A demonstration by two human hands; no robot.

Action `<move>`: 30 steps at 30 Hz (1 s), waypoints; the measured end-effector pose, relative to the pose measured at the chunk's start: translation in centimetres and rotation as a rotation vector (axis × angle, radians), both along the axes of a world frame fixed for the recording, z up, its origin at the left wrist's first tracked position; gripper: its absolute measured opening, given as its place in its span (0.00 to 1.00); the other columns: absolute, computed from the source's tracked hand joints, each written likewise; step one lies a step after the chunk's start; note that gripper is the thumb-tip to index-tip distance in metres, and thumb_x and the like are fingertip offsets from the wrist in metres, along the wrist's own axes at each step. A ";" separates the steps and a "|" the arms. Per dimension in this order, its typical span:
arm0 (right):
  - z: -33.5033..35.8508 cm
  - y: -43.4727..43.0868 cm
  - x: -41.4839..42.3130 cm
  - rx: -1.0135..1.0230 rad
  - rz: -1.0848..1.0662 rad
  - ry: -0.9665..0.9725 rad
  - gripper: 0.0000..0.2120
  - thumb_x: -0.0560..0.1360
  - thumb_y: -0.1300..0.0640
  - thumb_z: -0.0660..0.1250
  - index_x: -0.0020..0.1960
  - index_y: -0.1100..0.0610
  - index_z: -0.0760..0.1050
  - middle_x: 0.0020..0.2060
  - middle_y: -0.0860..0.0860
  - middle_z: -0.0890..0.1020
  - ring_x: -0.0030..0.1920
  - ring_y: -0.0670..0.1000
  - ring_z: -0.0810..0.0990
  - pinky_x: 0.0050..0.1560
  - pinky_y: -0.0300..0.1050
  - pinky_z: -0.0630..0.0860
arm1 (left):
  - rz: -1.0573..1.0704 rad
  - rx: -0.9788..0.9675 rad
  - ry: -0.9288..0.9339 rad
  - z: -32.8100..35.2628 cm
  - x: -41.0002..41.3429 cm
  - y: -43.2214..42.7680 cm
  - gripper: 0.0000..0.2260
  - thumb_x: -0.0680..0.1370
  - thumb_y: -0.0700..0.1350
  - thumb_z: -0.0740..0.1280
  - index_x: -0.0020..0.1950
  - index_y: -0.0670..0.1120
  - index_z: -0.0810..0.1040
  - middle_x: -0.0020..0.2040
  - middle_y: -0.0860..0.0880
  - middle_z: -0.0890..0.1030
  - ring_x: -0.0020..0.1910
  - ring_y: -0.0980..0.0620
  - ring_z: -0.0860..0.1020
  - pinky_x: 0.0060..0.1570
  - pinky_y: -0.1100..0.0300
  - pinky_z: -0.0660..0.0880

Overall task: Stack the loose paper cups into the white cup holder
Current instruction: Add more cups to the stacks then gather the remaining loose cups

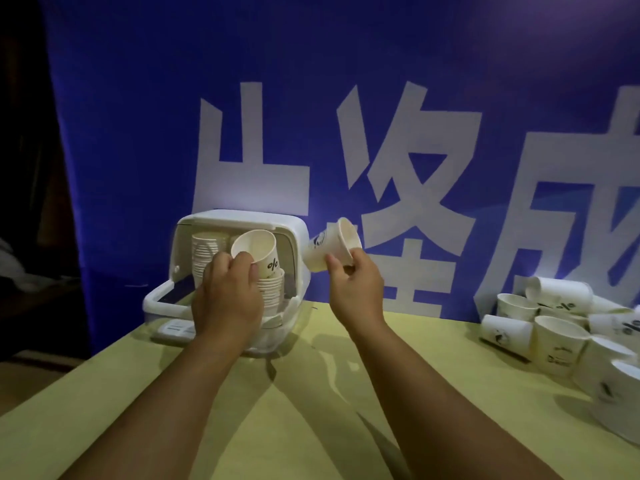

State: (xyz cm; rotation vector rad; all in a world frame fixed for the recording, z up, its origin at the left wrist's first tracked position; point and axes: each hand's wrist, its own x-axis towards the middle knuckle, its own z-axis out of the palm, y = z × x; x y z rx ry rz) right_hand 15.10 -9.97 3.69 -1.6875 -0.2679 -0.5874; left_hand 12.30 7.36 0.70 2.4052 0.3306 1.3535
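Blue banner (138, 133) behind holder (242, 218) (loose cups (557, 337) rightward)

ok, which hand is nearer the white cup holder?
Left. Left hand grips a white paper cup at the white cup holder opening; right hand holds a second cup to its right.

Left hand (227, 296): grips a cup (256, 249) by its lower wall, mouth up, just above the right stack (272, 289) in the holder.
Right hand (353, 282): pinches a second cup (330, 247), tilted with its mouth up and rightward, just beside the holder.
Holder (242, 220): white, open-fronted, at the table's (311, 410) far left edge (a left stack (204, 258) stands inside too).
Loose cups (554, 334): heaped at the far right edge, some upright, some toppled.
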 end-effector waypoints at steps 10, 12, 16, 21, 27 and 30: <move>2.7 3.7 0.9 -0.171 0.021 -0.138 0.08 0.81 0.54 0.65 0.60 0.50 0.75 0.56 0.49 0.79 0.54 0.50 0.77 0.52 0.43 0.77 | 0.000 0.148 0.159 0.1 0.7 1.1 0.13 0.84 0.57 0.52 0.58 0.50 0.69 0.62 0.45 0.69 0.58 0.47 0.68 0.57 0.48 0.73; 2.8 3.6 1.0 -0.179 0.003 -0.180 0.10 0.81 0.54 0.64 0.62 0.51 0.75 0.56 0.49 0.79 0.54 0.49 0.77 0.52 0.42 0.76 | -0.030 0.182 0.251 -0.4 0.9 0.9 0.16 0.84 0.60 0.53 0.64 0.51 0.69 0.67 0.48 0.69 0.63 0.48 0.68 0.62 0.49 0.72; 2.0 4.1 1.4 -0.389 0.020 -0.190 0.08 0.83 0.55 0.59 0.61 0.51 0.74 0.55 0.50 0.79 0.51 0.50 0.76 0.48 0.41 0.75 | -0.104 0.078 0.262 -1.4 1.5 0.4 0.25 0.81 0.60 0.63 0.72 0.51 0.62 0.72 0.48 0.69 0.68 0.48 0.70 0.64 0.50 0.71; 0.8 4.9 1.4 -0.685 0.049 -0.162 0.08 0.82 0.57 0.63 0.61 0.52 0.73 0.55 0.52 0.77 0.51 0.52 0.77 0.51 0.49 0.80 | -0.211 -0.181 0.185 -1.7 1.4 0.4 0.49 0.76 0.57 0.72 0.77 0.62 0.33 0.76 0.43 0.68 0.65 0.42 0.77 0.60 0.44 0.77; 0.2 5.4 1.5 -0.568 0.098 -0.161 0.16 0.80 0.58 0.66 0.66 0.50 0.70 0.66 0.48 0.70 0.60 0.51 0.76 0.55 0.43 0.77 | -0.229 -0.054 0.154 -1.7 1.2 0.2 0.48 0.78 0.57 0.70 0.74 0.71 0.29 0.82 0.48 0.57 0.74 0.44 0.69 0.62 0.44 0.75; -0.2 5.2 1.4 -0.591 0.123 -0.107 0.19 0.79 0.60 0.67 0.70 0.51 0.73 0.62 0.50 0.79 0.58 0.52 0.79 0.53 0.41 0.74 | -0.172 -0.073 0.194 -1.9 1.8 0.3 0.40 0.80 0.55 0.68 0.81 0.62 0.42 0.80 0.52 0.59 0.75 0.47 0.64 0.64 0.46 0.73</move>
